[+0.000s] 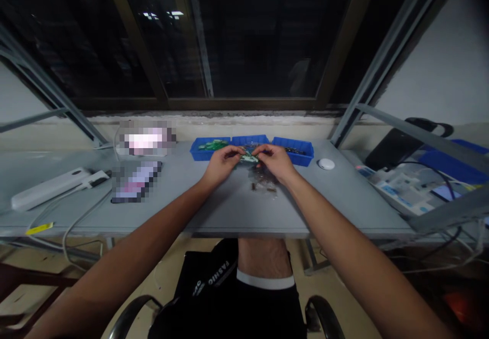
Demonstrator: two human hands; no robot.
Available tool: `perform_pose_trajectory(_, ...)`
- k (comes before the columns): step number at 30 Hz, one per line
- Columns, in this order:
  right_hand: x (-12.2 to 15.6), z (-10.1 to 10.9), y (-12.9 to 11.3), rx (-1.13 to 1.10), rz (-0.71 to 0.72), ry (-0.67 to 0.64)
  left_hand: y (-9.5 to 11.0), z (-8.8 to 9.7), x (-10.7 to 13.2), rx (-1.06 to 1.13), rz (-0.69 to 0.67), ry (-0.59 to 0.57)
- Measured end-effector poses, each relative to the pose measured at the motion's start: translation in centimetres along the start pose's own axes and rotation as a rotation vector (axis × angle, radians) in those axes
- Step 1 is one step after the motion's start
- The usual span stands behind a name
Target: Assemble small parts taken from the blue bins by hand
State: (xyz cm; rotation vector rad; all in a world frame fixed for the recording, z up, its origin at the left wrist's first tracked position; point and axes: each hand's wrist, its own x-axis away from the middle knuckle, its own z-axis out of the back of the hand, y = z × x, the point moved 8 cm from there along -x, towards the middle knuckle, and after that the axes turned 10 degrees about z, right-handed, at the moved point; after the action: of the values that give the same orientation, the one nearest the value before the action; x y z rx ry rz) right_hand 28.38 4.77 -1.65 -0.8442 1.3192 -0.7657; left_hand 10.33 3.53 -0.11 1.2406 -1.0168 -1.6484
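Observation:
My left hand [224, 162] and my right hand [275, 160] meet over the table's middle, fingers pinched from both sides on a small green-and-white piece [249, 157]. Its exact kind is too small to make out. Beneath and beside my right hand lies clear plastic film [263, 176], with small brass-coloured metal pieces [271, 190] on the tabletop. Just behind my hands stand three blue bins: the left bin [196, 154] holds green pieces, the middle bin [250, 139] is partly covered by my fingers, and the right bin [307, 159] contains dark metal parts.
A round white case [326, 164] sits right of the bins. On the left lie a phone [137, 182], a long white device [49, 189] and cables. At the right are a black bag [397, 143], a white box [401, 191] and metal frame bars. A window stands behind.

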Motion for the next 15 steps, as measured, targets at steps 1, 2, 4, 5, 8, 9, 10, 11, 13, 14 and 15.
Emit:
perform_pose_trajectory(1, 0.0, 0.1, 0.1, 0.027, -0.006, 0.010, 0.0, 0.0, 0.1, -0.034, 0.018, 0.007)
perform_pose_trajectory(2, 0.0, 0.2, 0.1, 0.042, -0.015, 0.021, -0.1, 0.0, 0.1, -0.066, 0.044, 0.019)
perform_pose_trajectory(4, 0.0, 0.3, 0.2, 0.046, -0.028, 0.034, -0.4, 0.0, 0.2, -0.102, 0.090, 0.038)
perform_pose_trajectory(5, 0.0, 0.3, 0.2, 0.036, -0.026, 0.032, -0.4, 0.0, 0.3, -0.102, 0.105, 0.042)
perform_pose_trajectory(8, -0.1, 0.0, -0.1, -0.017, -0.001, 0.001, -0.4, -0.4, 0.3, -0.052, 0.140, 0.023)
perform_pose_trajectory(9, -0.1, 0.0, -0.2, -0.030, 0.005, -0.013, -0.4, -0.5, 0.4, -0.030, 0.158, 0.010)
perform_pose_trajectory(10, 0.0, -0.1, -0.3, -0.040, 0.012, -0.023, -0.4, -0.6, 0.4, -0.006, 0.180, -0.002)
perform_pose_trajectory(11, 0.0, -0.2, -0.5, -0.048, 0.020, -0.034, -0.4, -0.6, 0.5, 0.019, 0.200, -0.010)
perform_pose_trajectory(13, 0.2, -0.5, -1.1, -0.075, 0.042, -0.061, -0.3, -0.6, 0.6, 0.060, 0.222, -0.012)
perform_pose_trajectory(14, 0.3, -0.7, -1.4, -0.097, 0.051, -0.077, -0.2, -0.6, 0.6, 0.074, 0.222, -0.016)
perform_pose_trajectory(15, 0.3, -1.0, -1.7, -0.122, 0.056, -0.093, -0.1, -0.6, 0.6, 0.083, 0.214, -0.026)
